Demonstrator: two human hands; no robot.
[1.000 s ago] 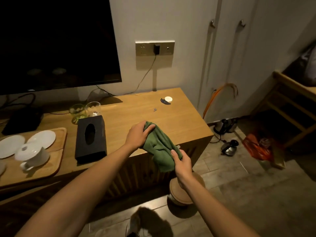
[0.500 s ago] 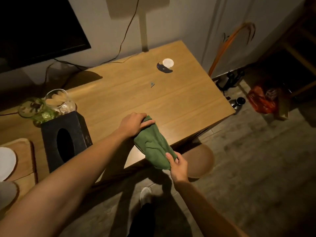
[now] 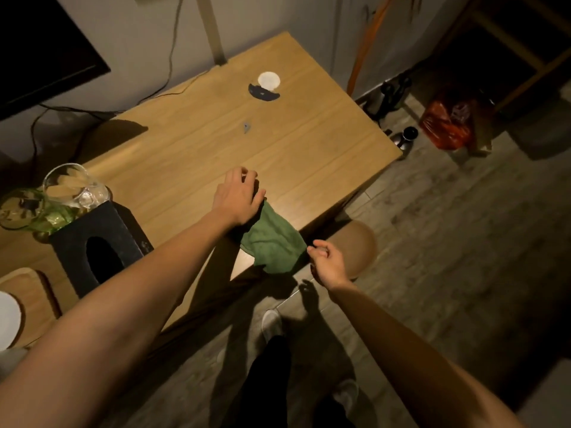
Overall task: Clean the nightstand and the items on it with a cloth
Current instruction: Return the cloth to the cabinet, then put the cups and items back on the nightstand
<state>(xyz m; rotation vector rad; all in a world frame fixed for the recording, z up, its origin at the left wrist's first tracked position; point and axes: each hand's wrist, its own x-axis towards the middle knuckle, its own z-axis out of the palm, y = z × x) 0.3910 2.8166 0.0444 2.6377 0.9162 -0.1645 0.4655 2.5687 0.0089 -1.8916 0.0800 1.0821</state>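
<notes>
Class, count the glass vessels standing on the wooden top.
2: a clear glass behind the black tissue box, and a green glass left of it. Others may sit out of frame.

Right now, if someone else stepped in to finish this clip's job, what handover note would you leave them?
Left hand: grips the upper end of the green cloth on the nightstand, near its front edge.
Right hand: fingers curled at the cloth's lower corner, just off the front edge; whether it pinches the corner is unclear.
The cloth partly hangs over that edge.
On top: white disc, dark piece beside it, small grey scrap, black tissue box, glass jugs.
Done: nothing visibly wiped.
Left: the top and each item.
</notes>
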